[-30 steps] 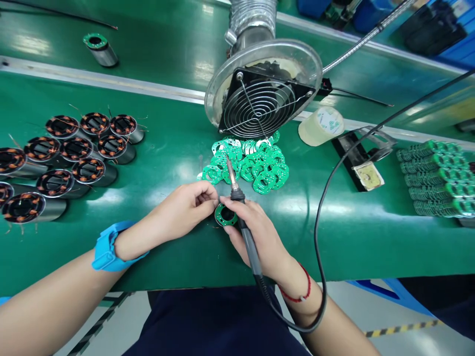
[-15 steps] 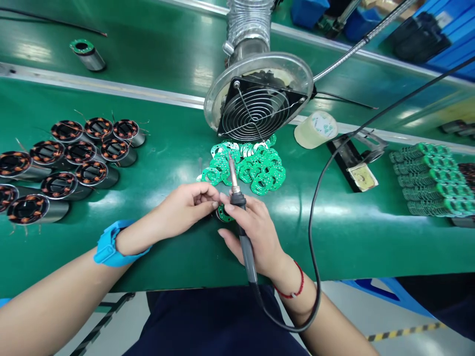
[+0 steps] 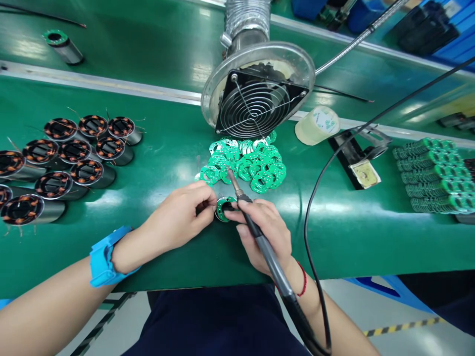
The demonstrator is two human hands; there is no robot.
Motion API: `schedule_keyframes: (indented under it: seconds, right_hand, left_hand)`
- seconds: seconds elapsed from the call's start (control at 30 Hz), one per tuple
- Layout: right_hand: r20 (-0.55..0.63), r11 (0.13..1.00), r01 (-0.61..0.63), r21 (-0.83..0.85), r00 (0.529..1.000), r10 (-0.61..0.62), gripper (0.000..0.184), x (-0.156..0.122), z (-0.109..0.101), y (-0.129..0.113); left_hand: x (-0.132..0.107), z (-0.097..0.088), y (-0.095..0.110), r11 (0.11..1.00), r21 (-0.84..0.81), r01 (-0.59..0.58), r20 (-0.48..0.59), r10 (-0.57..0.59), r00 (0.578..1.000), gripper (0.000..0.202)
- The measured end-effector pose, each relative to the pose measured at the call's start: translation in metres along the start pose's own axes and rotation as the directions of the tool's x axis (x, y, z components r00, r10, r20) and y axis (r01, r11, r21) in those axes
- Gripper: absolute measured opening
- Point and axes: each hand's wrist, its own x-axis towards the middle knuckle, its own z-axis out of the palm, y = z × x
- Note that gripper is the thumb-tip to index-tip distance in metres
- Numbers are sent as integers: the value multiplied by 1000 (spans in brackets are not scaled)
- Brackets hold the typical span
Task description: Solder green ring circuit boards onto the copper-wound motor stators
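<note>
A small motor part topped by a green ring board (image 3: 223, 208) stands on the green mat between my hands. My left hand (image 3: 181, 217), with a blue wrist strap, has its fingers pinched together at the part's left edge; what they pinch is too small to name. My right hand (image 3: 265, 232) is closed round a soldering iron (image 3: 256, 232), whose tip points up and left toward a pile of loose green ring boards (image 3: 247, 165). The fingertips of this hand touch the ring's right edge.
Several copper-wound stators (image 3: 59, 158) lie at the left. A fume-extractor fan (image 3: 258, 101) stands behind the pile. A tape roll (image 3: 317, 124), an iron stand with sponge (image 3: 361, 165) and rows of finished green-topped parts (image 3: 432, 175) sit at the right. The iron's cable (image 3: 315, 198) loops right.
The soldering iron has tilted from nearly upright to slanting left, its tip lower. Both hands have stayed at the ring-topped part, and the view has shifted slightly.
</note>
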Motion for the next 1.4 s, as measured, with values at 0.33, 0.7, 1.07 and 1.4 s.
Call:
schedule_keyframes:
  seconds: [0.33, 0.7, 1.07, 1.4]
  right_hand:
    - [-165, 986, -4, 165, 986, 32, 25, -7, -10, -3]
    - [-163, 988, -36, 151, 985, 61, 27, -8, -9, -3]
    - [318, 997, -45, -59, 946, 62, 54, 3, 4, 6]
    - [197, 971, -46, -234, 976, 94, 46, -3, 7, 12]
  left_hand:
    - [-2, 7, 0, 996, 85, 41, -42, -37, 998, 13]
    - [-3, 6, 3, 992, 106, 60, -23, -58, 998, 12]
    - [-2, 5, 3, 987, 160, -9, -2, 10, 1000, 16]
    - [-3, -15, -10, 986, -61, 155, 282, -132, 950, 15]
